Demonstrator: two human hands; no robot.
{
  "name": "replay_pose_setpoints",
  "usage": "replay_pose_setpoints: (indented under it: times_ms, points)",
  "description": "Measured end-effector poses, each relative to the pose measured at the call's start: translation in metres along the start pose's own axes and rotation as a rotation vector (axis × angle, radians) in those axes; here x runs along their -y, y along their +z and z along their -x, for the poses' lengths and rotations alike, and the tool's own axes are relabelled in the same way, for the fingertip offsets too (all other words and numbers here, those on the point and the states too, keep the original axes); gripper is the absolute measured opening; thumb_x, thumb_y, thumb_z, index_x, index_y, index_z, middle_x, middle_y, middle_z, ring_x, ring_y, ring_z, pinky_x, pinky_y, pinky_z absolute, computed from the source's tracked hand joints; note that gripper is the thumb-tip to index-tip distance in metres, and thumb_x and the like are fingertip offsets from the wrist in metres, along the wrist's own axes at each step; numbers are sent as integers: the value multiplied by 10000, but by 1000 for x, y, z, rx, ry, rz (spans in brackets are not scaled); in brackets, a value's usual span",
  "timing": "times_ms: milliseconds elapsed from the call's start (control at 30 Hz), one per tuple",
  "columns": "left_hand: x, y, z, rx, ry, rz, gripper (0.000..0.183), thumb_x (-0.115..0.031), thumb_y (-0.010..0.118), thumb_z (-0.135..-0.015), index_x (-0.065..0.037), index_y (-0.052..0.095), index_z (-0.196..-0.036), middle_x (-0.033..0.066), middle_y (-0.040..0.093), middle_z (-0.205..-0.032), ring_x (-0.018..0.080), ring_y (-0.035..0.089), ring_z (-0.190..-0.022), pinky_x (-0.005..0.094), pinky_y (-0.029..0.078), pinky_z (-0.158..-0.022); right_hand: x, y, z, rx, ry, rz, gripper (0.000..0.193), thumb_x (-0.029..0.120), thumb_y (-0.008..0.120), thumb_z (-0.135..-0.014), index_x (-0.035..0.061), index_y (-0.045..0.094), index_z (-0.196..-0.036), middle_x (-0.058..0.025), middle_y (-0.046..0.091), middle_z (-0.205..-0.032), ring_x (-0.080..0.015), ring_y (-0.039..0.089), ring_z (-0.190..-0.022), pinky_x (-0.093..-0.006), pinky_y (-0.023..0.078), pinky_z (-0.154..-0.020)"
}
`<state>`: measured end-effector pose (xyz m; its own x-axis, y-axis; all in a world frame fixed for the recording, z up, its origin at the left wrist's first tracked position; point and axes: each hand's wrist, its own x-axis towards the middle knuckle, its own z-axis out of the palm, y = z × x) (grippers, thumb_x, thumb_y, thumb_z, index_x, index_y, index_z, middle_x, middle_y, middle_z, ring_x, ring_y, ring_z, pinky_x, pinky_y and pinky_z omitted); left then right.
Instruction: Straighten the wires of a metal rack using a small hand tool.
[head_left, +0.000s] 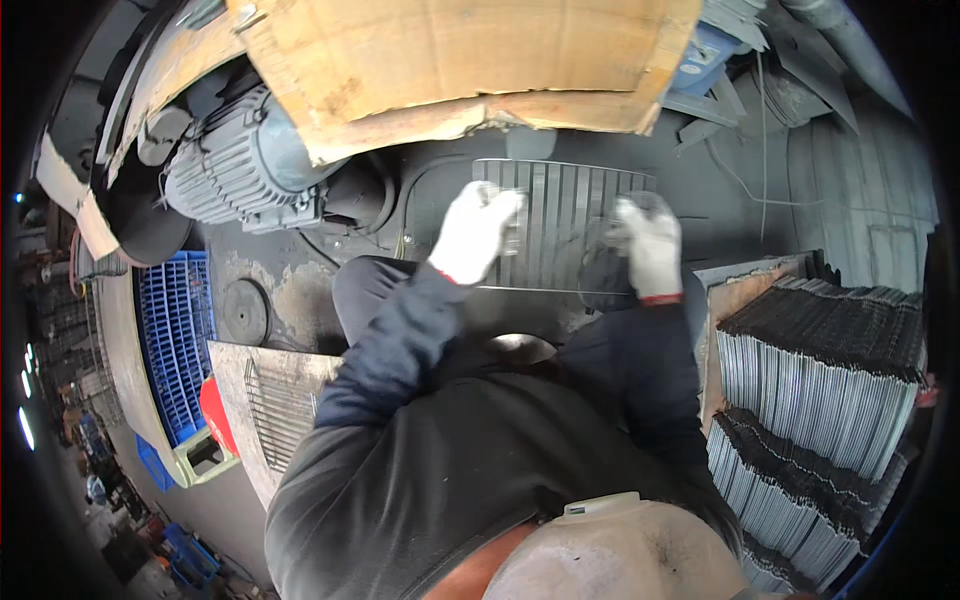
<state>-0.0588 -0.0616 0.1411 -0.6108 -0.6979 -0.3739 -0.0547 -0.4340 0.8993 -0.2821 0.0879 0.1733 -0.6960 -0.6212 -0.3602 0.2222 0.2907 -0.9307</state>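
A flat metal grate (pixel 560 235) with thin parallel bars, set in a slim frame, is held out in front of my lap. My left hand (pixel 474 232), in a white glove with a red cuff edge, closes on its left side with the fingers curled. At the opposite side, my right hand (pixel 652 245), gloved alike, has its fingers bent around the grate's edge. Both sets of fingertips are slightly blurred. The grate's lower right part lies against something dark that I cannot make out.
A cardboard sheet (pixel 470 60) hangs over the far side. At the left stand a grey finned motor (pixel 245 165) and a blue plastic crate (pixel 178 340). Another grate (pixel 285 405) lies on a board near my left elbow. Tall stacks of metal grates (pixel 815 385) are at my right.
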Motion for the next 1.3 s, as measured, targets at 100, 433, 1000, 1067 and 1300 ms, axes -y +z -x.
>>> replay_pose_setpoints:
  times_ms: [100, 433, 1000, 1067, 1300]
  points:
    - [8, 17, -12, -44, -2, 4, 260, -273, 727, -1069, -43, 615, -1018, 28, 635, -786, 131, 612, -616, 307, 523, -587, 7, -12, -11, -52, 42, 66, 232, 99, 716, -1044, 13, 668, -1254, -76, 763, -1011, -133, 710, -720, -273, 541, -586]
    - [-13, -86, 25, -182, -104, 213, 168, -233, 722, -1075, -91, 634, -1052, 9, 628, -762, 122, 613, -591, 263, 519, -541, -39, 67, -32, 310, -23, 45, 166, 124, 759, -1018, 48, 746, -1166, -19, 749, -978, -94, 657, -765, -276, 531, -672]
    - [-26, -121, 22, 28, -250, 386, 165, -166, 702, -1059, -87, 606, -1168, 29, 628, -842, 185, 592, -639, 369, 540, -630, -22, 60, -23, 595, 69, -92, 460, 128, 645, -1050, -3, 558, -1483, -123, 748, -1155, -180, 728, -809, -315, 581, -657]
    - [-23, -89, -1, 277, -230, 463, 125, -167, 683, -1070, -99, 586, -1031, 17, 604, -848, 151, 541, -641, 340, 518, -630, -17, 26, -19, 499, -29, -75, 479, 133, 637, -1044, -11, 550, -1492, -136, 747, -1158, -171, 717, -799, -313, 584, -695]
    - [-1, -31, -22, 250, -172, 386, 174, -164, 734, -1049, -80, 631, -1161, 48, 684, -881, 175, 662, -677, 379, 595, -626, -6, -21, -13, 265, -105, -97, 430, 153, 673, -1022, -32, 578, -1399, -118, 744, -1095, -148, 711, -773, -284, 593, -668]
